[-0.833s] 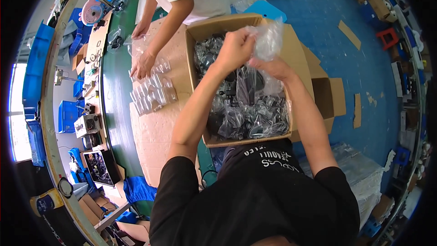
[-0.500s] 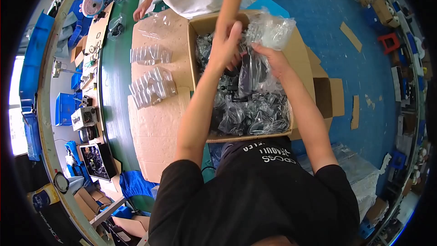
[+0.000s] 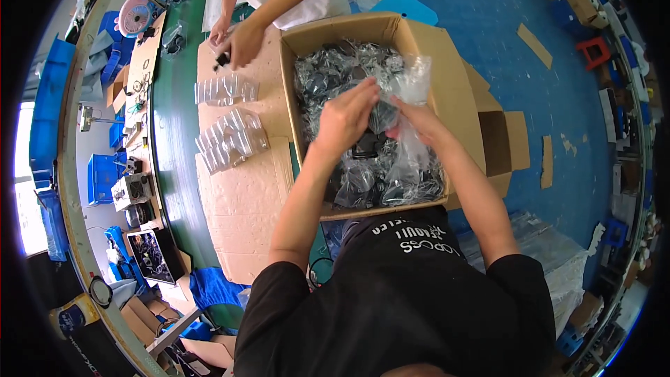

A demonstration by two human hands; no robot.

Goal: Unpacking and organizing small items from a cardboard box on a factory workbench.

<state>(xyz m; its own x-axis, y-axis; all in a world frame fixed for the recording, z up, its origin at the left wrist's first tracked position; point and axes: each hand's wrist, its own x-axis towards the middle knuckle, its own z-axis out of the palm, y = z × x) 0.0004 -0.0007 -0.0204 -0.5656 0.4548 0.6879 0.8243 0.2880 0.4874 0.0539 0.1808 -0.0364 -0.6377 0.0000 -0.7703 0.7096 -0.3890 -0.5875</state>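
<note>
Blue workshop floor (image 3: 488, 21) surrounds the green tabletop (image 3: 174, 167). Over the open brown cardboard box (image 3: 433, 49) of bagged dark parts, the left hand (image 3: 345, 115) and right hand (image 3: 412, 119) are both clamped on a clear plastic bag (image 3: 405, 77), now lower than before. A co-worker's hand (image 3: 244, 42) has withdrawn to the tabletop's far edge.

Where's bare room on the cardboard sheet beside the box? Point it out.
The cardboard sheet is bare below the lower pile of clear bags, left of the cardboard box. Its top is crowded: upper clear bags and a co-worker's hand. The box is packed with bagged parts.
</note>
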